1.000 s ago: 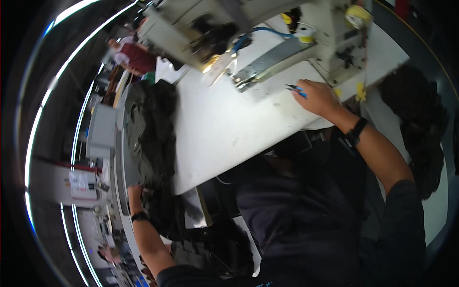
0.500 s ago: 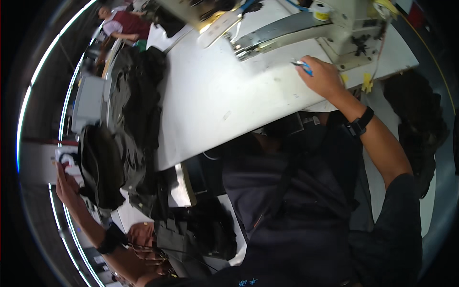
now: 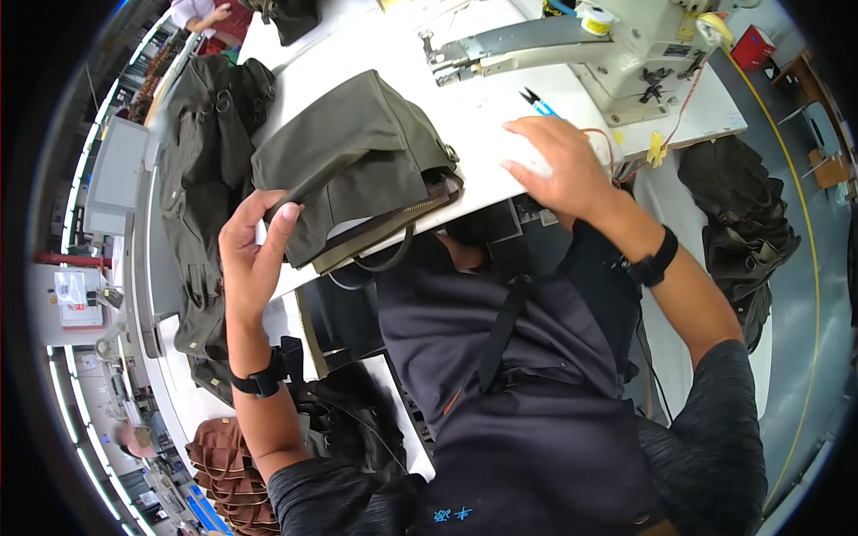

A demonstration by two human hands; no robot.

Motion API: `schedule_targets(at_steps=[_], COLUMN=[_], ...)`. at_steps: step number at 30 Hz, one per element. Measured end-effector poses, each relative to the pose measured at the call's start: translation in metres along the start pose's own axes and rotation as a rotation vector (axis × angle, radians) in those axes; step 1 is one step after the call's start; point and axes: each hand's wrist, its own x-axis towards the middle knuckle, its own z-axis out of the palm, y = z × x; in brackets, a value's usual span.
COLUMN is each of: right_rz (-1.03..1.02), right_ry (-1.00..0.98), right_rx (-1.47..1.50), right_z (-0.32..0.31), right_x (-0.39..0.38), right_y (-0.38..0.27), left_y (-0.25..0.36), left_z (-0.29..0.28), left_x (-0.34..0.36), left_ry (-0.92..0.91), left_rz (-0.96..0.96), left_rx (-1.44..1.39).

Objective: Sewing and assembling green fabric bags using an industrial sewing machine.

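A dark olive bag point(image 3: 344, 134) lies on its side on the white sewing table, its zippered opening toward me at the near edge. My left hand point(image 3: 255, 255) grips the bag's left edge, thumb on one side and fingers behind. My right hand point(image 3: 572, 170) hovers over the table to the right of the bag, thumb and fingers apart, holding nothing. Just beyond its fingertips are blue-handled thread snips point(image 3: 539, 102), blades pointing away and left; the fingers partly hide the handle.
The sewing machine point(image 3: 626, 62) with its long arm stands at the back right, a thread spool point(image 3: 596, 20) on it. More olive bags point(image 3: 210, 170) pile along the left; others point(image 3: 737, 214) lie at the right. Brown bags point(image 3: 231, 469) stack lower left. A person point(image 3: 219, 16) is at the far left.
My left hand has brought an olive bag from the left pile onto the table. The right hand has let go of the snips, which now sit beyond its fingers.
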Motion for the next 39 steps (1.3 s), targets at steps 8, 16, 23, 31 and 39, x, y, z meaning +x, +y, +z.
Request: schedule_targets(at_steps=[8,16,23,31,39], right_rz=[-0.259,-0.279,-0.224,-0.144,-0.016], right_ry=[-0.001,0.071,0.285,0.369,0.426], right_rx=[-0.082,0.024,0.121,0.094,0.09], right_z=[0.088,0.085,0.078,0.07,0.082], right_x=[0.013,0.048,0.084,0.099,0.102], right_y=[-0.068,-0.081,-0.103,-0.107,-0.11], left_y=[0.014,0.031,0.061,0.049,0.039], left_z=[0.008,0.036,0.104,0.098,0.062], left_x=[-0.016,-0.031,-0.023,0.028,0.078], left_ry=[0.057,0.22,0.214,0.231,0.158], left_rz=[0.003,0.262,0.417,0.469,0.507], left_rx=[0.164,0.466,0.385,0.926,1.197])
